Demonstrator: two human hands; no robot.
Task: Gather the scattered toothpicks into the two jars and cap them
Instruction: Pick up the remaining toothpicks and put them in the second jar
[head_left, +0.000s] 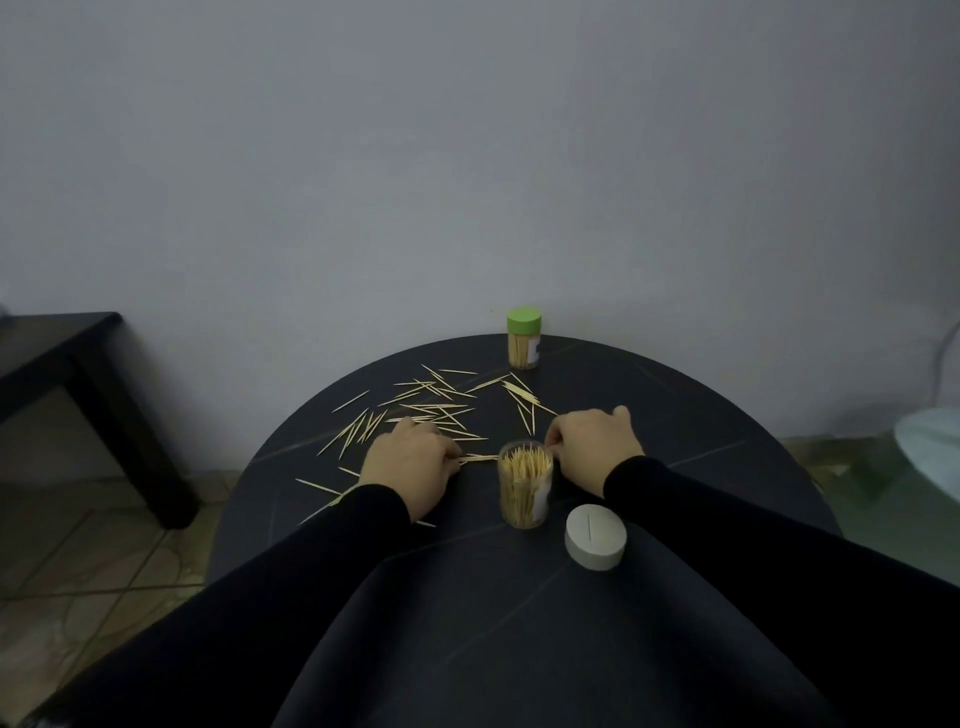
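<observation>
My left hand (410, 462), at the centre of the frame, has its fingers curled round a small bunch of thin wooden toothpicks (478, 458) whose tips reach the rim of the open clear plastic jar (524, 486). My right hand (592, 449) rests just right of that jar; whether its fingers grasp anything I cannot tell. More scattered toothpicks (436, 408) lie on the round black tabletop (701, 415) above my hands. A grey round lid (594, 537) lies at lower right of the jar, and a green-capped jar (524, 338) stands at the tabletop's upper edge.
</observation>
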